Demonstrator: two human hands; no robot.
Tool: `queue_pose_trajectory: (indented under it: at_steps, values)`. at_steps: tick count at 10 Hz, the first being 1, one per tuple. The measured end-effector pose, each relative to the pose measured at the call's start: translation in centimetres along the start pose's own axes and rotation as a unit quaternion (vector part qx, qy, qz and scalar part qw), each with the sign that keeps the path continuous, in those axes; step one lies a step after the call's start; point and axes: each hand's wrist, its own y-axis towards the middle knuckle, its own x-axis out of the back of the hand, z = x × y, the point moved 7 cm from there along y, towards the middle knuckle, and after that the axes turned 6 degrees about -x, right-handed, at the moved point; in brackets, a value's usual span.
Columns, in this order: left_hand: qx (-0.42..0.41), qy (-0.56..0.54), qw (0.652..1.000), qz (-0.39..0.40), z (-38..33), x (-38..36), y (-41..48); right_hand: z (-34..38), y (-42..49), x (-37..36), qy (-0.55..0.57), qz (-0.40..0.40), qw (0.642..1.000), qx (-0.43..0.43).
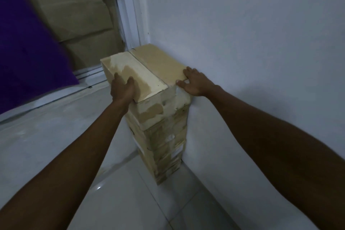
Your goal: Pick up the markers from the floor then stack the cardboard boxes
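A tall stack of cardboard boxes [164, 136] stands on the floor against the white wall, in the corner by a door frame. The top box [149, 67] has a seam down its lid and patches of torn paper. My left hand [122, 87] grips the top box at its near left edge, fingers over the lid. My right hand [195, 82] lies on the near right corner of the same box, fingers spread flat, thumb on the edge. No markers are in view.
The white wall [252, 43] runs close along the right of the stack. A white door frame [128, 11] stands behind it, with large cardboard sheets [74, 9] beyond. A purple cloth [24, 46] hangs at the left. Pale floor tiles [56, 145] spread in front.
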Motion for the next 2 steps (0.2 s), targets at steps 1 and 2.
queue_pose_trajectory:
  at_steps: [1, 2]
  values:
    - [-0.028, 0.114, 0.993, 0.013, -1.7, -0.3, -2.6, -1.2, -2.7, 0.4, -0.001, -0.013, 1.000, -0.012]
    - [-0.064, 0.172, 0.982, 0.054, -3.3, -1.1, -5.1, -2.2, -5.7, 1.1, 0.012, -0.022, 0.999, -0.034]
